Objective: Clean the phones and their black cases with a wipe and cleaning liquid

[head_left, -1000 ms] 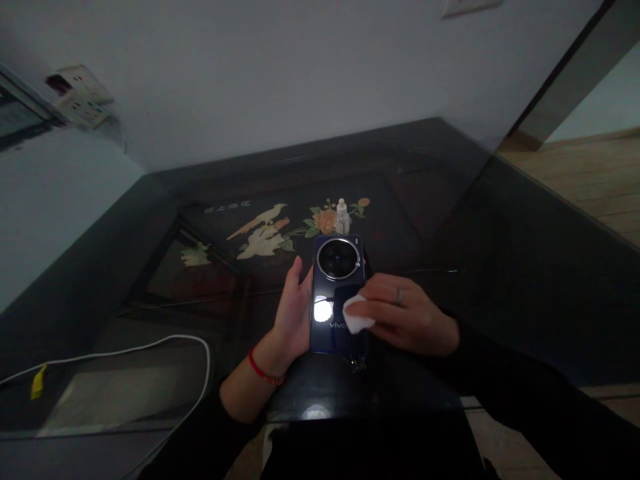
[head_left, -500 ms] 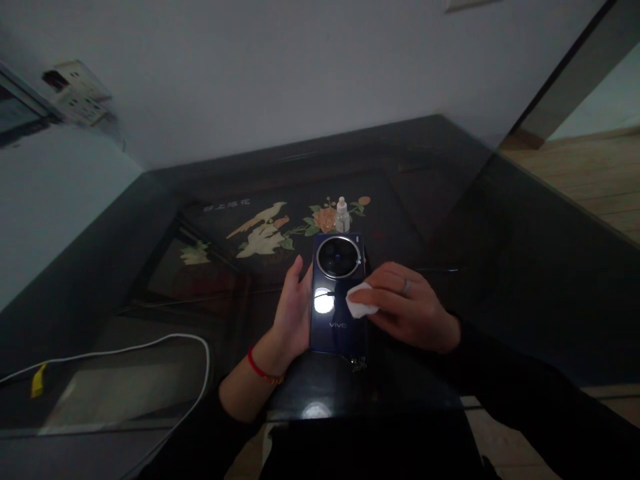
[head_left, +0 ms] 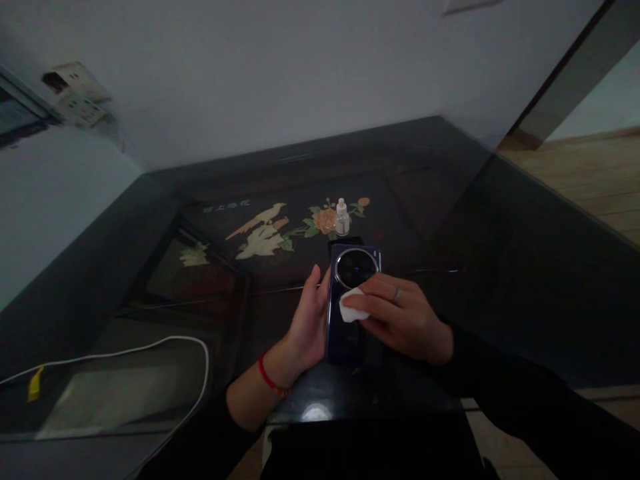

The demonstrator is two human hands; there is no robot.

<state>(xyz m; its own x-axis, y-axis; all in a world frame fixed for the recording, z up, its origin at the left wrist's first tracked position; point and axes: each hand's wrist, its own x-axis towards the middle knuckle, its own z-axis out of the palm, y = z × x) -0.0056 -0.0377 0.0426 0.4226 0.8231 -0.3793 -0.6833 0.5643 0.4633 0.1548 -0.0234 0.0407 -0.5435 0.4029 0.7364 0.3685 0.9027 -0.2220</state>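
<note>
My left hand grips a dark blue phone by its left edge, back side up, with the round camera ring at the far end. A red string bracelet circles that wrist. My right hand, wearing a ring, pinches a small white pad and presses it on the phone's back just below the camera ring. Both hands hover over the near part of a dark glass-topped table.
A small white dropper bottle stands on the table just beyond the phone, over a painted bird and flower inlay. A white cable loops at the left. A wall socket sits at upper left. Wooden floor shows at right.
The phone and both hands shifted slightly right and nearer. The white pad moved left and up the phone's back toward the camera ring. The bright reflection on the phone has gone.
</note>
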